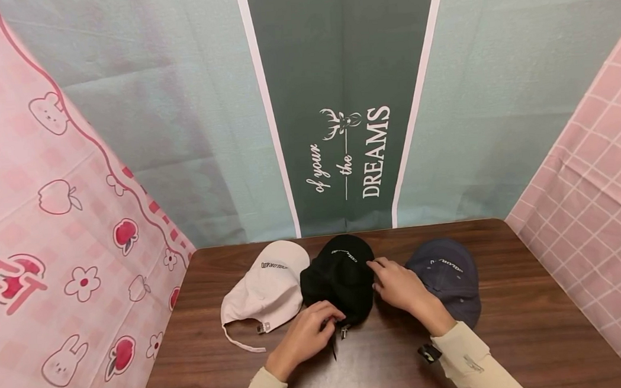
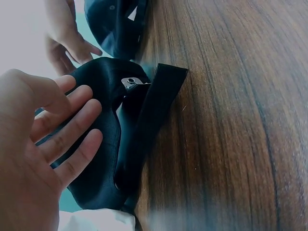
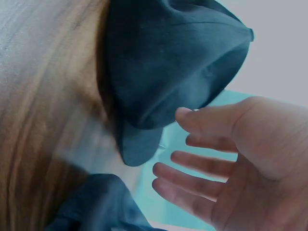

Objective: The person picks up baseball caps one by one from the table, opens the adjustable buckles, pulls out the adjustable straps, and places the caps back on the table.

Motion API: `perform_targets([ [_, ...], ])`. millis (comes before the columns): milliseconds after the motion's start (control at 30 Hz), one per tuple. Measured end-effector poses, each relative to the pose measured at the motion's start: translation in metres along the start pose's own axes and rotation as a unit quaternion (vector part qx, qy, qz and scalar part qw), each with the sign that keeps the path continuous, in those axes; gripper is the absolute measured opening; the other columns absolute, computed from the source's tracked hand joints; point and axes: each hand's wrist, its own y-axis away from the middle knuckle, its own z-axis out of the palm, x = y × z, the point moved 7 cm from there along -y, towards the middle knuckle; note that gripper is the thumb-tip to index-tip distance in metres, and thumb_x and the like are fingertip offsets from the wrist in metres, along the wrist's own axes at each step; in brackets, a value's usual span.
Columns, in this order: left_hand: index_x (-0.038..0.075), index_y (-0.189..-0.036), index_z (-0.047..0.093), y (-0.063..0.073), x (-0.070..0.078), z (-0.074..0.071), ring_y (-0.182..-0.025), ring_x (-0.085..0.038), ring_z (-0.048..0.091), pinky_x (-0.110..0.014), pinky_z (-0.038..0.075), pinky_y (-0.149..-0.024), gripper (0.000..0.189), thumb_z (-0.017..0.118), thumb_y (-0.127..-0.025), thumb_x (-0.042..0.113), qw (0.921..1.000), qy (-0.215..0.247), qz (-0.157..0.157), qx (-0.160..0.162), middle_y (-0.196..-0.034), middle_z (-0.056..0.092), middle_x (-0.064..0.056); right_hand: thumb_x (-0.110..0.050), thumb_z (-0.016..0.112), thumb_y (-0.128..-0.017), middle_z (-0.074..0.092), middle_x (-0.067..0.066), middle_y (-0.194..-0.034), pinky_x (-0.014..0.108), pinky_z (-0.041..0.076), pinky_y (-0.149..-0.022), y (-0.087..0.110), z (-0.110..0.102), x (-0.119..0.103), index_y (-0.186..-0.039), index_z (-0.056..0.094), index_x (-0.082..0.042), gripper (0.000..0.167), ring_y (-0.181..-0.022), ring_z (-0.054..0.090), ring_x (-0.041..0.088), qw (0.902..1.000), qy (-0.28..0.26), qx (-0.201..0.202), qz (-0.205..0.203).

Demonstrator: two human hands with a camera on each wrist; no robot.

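A black cap (image 1: 342,278) with white lettering lies in the middle of the row, its brim toward the back wall. My left hand (image 1: 305,334) is at the cap's near edge; in the left wrist view its loosely bent fingers (image 2: 72,139) rest along the back of the crown, gripping nothing. Beside them the cap's loose strap (image 2: 156,110) hangs out by a metal buckle (image 2: 132,83). My right hand (image 1: 401,286) is at the cap's right side, and in the right wrist view its fingers are spread and relaxed beside the crown (image 3: 168,72).
A white cap (image 1: 263,286) sits directly left of the black one, its strap trailing on the wooden table (image 1: 369,368). To the right, a navy cap (image 1: 454,280) lies partly behind my right forearm. A printed cloth wall (image 1: 221,134) rises behind the table's back edge.
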Motion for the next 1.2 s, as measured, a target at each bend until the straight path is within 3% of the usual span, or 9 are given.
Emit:
perform_targets([
  [300, 0.017, -0.106, 0.079, 0.001, 0.0, -0.001, -0.094, -0.006, 0.066, -0.019, 0.054, -0.087, 0.022, 0.065, -0.098, 0.002, 0.9999, 0.002, 0.005, 0.013, -0.102, 0.073, 0.01, -0.02, 0.085, -0.091, 0.066, 0.019, -0.138, 0.057, 0.056, -0.098, 0.022, -0.021, 0.006, -0.139, 0.066, -0.002, 0.055, -0.123, 0.064, 0.042, 0.999, 0.026, 0.029, -0.02],
  [600, 0.017, -0.104, 0.079, 0.001, -0.002, -0.003, -0.092, -0.002, 0.065, -0.016, 0.052, -0.085, 0.023, 0.067, -0.096, 0.0, 0.9998, 0.006, 0.005, 0.019, -0.1, 0.073, 0.009, -0.027, 0.095, -0.079, 0.063, 0.021, -0.142, 0.066, 0.048, -0.103, 0.042, -0.028, 0.026, -0.145, 0.062, -0.003, 0.078, -0.13, 0.058, 0.045, 0.9988, 0.023, 0.035, -0.024],
  [900, 0.016, -0.103, 0.078, 0.001, -0.001, -0.003, -0.089, -0.001, 0.063, -0.011, 0.048, -0.082, 0.022, 0.067, -0.096, -0.001, 0.9996, 0.014, 0.008, 0.022, -0.098, 0.073, 0.008, -0.032, 0.103, -0.064, 0.051, 0.025, -0.155, 0.07, 0.044, -0.107, 0.059, -0.024, 0.042, -0.152, 0.057, -0.006, 0.103, -0.138, 0.049, 0.05, 0.9993, 0.029, 0.017, -0.017],
  [1200, 0.013, -0.101, 0.078, 0.0, 0.0, -0.006, -0.088, -0.002, 0.065, -0.011, 0.05, -0.08, 0.02, 0.066, -0.095, -0.003, 0.9989, 0.017, 0.022, 0.037, -0.097, 0.073, 0.007, -0.029, 0.103, -0.064, 0.056, 0.024, -0.151, 0.07, 0.044, -0.109, 0.066, -0.018, 0.048, -0.153, 0.056, -0.006, 0.103, -0.137, 0.051, 0.051, 0.9993, 0.036, 0.01, -0.009],
])
